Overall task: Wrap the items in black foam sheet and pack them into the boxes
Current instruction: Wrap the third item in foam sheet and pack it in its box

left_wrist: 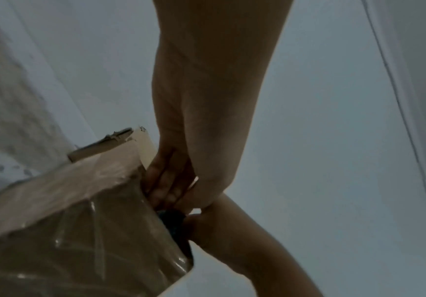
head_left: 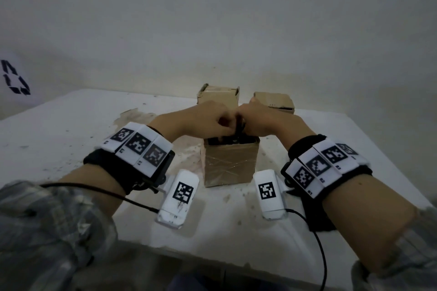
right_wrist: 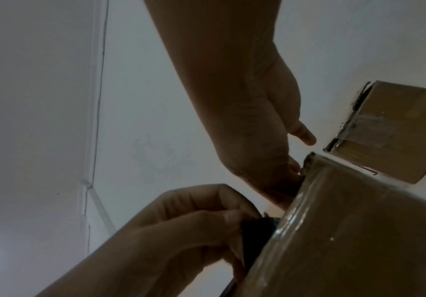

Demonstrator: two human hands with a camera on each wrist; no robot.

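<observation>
An open cardboard box (head_left: pixel 229 165) wrapped in clear tape stands mid-table. A black foam sheet (head_left: pixel 239 129) sticks up out of its top, and what it wraps is hidden. My left hand (head_left: pixel 212 120) is over the box's left side and pinches the foam's upper edge (right_wrist: pixel 255 229) with curled fingers (left_wrist: pixel 165 188). My right hand (head_left: pixel 260 123) presses against the foam from the right, fingers curled down into the box (right_wrist: pixel 359 231) and thumb (right_wrist: pixel 304 136) sticking out. Its fingertips are hidden behind the box wall.
Two more cardboard boxes (head_left: pixel 218 97) (head_left: pixel 275 101) stand behind, near the wall. A loose black foam piece (head_left: pixel 319 222) lies on the white table (head_left: pixel 71 130) under my right wrist. A white bag with a recycling mark (head_left: pixel 14 78) sits far left. Cables hang from both wrists.
</observation>
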